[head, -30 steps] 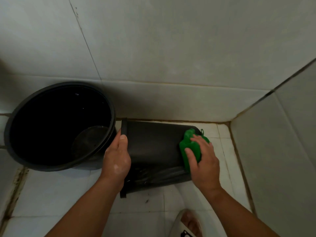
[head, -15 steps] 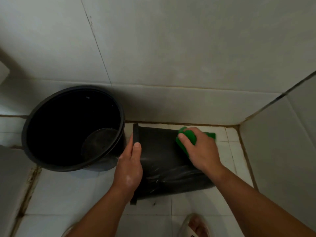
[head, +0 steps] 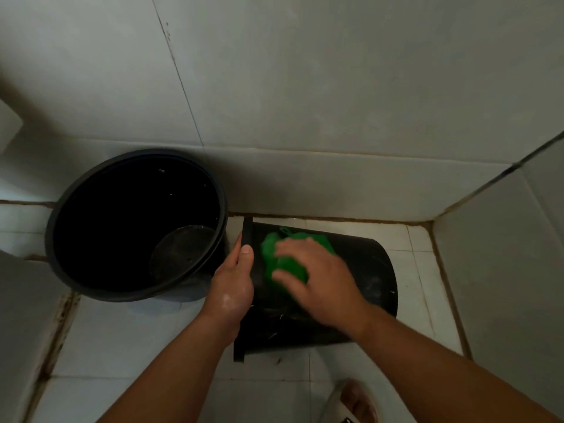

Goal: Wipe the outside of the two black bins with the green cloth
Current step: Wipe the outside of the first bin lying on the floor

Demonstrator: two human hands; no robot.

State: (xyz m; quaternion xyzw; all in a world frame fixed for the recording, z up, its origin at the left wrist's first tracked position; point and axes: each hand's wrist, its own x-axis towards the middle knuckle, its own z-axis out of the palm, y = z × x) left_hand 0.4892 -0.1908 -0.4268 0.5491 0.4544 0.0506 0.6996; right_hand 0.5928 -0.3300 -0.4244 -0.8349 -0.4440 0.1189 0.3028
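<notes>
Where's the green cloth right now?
Head view, centre-right: the green cloth lies on the side of the tipped bin near its rim, pressed under the right hand, just right of the left hand gripping that rim.

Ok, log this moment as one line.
action: wiping | right hand: presses green cloth on tipped bin near rim | left hand: grips its rim | upright bin: stands alongside

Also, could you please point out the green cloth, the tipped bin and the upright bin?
green cloth (head: 287,262): head view, patch between the fingers.
tipped bin (head: 369,270): head view, side wall near the base.
upright bin (head: 52,239): head view, left rim.
</notes>
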